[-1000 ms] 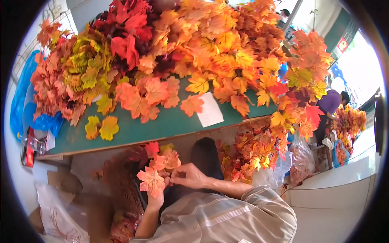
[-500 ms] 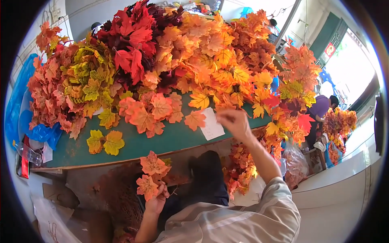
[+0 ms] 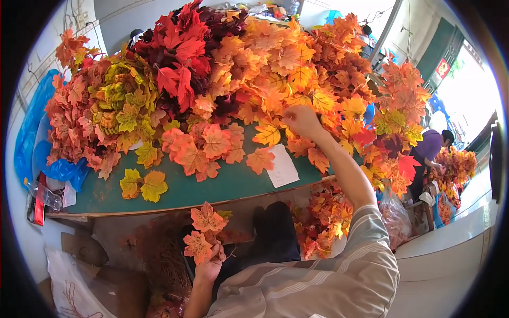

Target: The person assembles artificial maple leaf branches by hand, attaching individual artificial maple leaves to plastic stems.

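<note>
Low over my lap, my left hand (image 3: 210, 263) is closed around the stem of a small spray of orange artificial maple leaves (image 3: 201, 233). A greenish leaf shows behind that spray. My right hand (image 3: 304, 121) reaches across the table, fingers curled in at the front of a big heap of orange and yellow artificial leaves (image 3: 286, 74). Its fingertips are partly hidden, and what they pinch cannot be made out. A yellow-orange leaf (image 3: 268, 132) lies right beside those fingers. Below is a white slip of paper (image 3: 282, 167) on the green tabletop (image 3: 106, 199).
Red leaves (image 3: 183, 53), yellow-green leaves (image 3: 124, 100) and salmon leaves (image 3: 74, 116) are piled along the table. Two loose yellow leaves (image 3: 154, 185) lie near the front edge. Blue plastic (image 3: 32, 127) hangs at the left. Another person (image 3: 427, 148) works at far right.
My right hand has moved up and away from beside the paper slip into the orange leaves. My left hand still holds its spray. The whole view has shifted slightly.
</note>
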Demonstrator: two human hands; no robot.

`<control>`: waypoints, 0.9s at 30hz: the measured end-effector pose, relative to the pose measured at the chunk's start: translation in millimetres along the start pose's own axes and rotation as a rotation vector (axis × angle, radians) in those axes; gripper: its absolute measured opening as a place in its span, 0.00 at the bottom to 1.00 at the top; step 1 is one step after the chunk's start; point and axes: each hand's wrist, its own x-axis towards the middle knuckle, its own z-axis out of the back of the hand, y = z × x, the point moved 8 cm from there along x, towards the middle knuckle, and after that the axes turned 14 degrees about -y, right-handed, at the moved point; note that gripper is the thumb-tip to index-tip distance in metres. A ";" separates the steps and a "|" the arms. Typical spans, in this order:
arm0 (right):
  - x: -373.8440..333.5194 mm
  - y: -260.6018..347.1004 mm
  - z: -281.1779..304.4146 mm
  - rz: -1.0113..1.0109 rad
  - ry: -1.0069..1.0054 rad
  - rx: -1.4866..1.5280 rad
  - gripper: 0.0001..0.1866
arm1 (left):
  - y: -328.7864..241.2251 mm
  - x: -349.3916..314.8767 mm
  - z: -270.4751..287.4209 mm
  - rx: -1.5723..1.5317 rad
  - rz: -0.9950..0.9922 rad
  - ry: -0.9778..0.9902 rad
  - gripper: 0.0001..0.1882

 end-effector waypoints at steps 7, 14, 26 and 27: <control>-14.4 -10.3 -36.5 0.197 0.166 -0.158 0.08 | 1.6 -1.0 -7.5 0.070 -0.004 -0.098 0.14; 2.1 -33.9 -16.5 0.047 0.035 -0.109 0.11 | -5.7 1.7 -17.5 0.060 -0.079 -0.067 0.14; -3.3 -9.8 -38.6 0.093 0.222 -0.056 0.09 | 4.4 6.0 -10.4 0.094 -0.012 -0.014 0.11; -3.6 5.4 -38.5 0.160 0.175 0.008 0.10 | 4.8 5.4 -9.0 0.085 0.000 -0.020 0.11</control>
